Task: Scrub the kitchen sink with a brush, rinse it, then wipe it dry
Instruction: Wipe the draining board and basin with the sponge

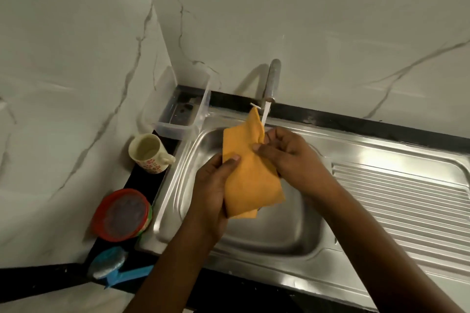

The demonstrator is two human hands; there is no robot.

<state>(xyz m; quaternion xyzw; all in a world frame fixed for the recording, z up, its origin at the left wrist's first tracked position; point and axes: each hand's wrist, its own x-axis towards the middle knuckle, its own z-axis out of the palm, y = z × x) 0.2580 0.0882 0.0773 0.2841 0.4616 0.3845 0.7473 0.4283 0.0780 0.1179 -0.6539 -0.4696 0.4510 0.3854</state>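
- Counting two hands, one cloth [250, 168], one sink [267, 239], one tap [272, 79] and one brush [119, 268].
- Holding the orange cloth up over the basin, folded and hanging, with its top corner just beside the spout.
- Gripping the cloth's left edge with the left hand [216, 185]: thumb pressed flat on the front, fingers curled behind and mostly hidden.
- Pinching the cloth's right side with the right hand [287, 157]: thumb and forefinger closed on a gathered fold, other fingers curled loosely beneath.
- Seeing one thin pale stream [265, 115] below the spout, running down beside the cloth's upper corner toward the right hand.
- Noting one ribbed drainboard [396, 198] right of the basin, part of the same steel sheet.
- Finding the brush, blue with pale bristles, lying on the black counter [142, 180] at the sink's near left corner, well apart from both hands.
- Blocking the middle of the basin with cloth and hands, and crossing its near rim with both forearms.
- Passing three containers along the counter left of the sink, against the marble wall [305, 20]:
  - one clear box [178, 114] in the back corner, contents unclear;
  - one cream mug [150, 154] with red print, upright, pale inside, cannot tell whether it holds liquid;
  - one round tub [122, 215] with a red-rimmed lid, tilted toward the camera, contents blurred behind the lid.
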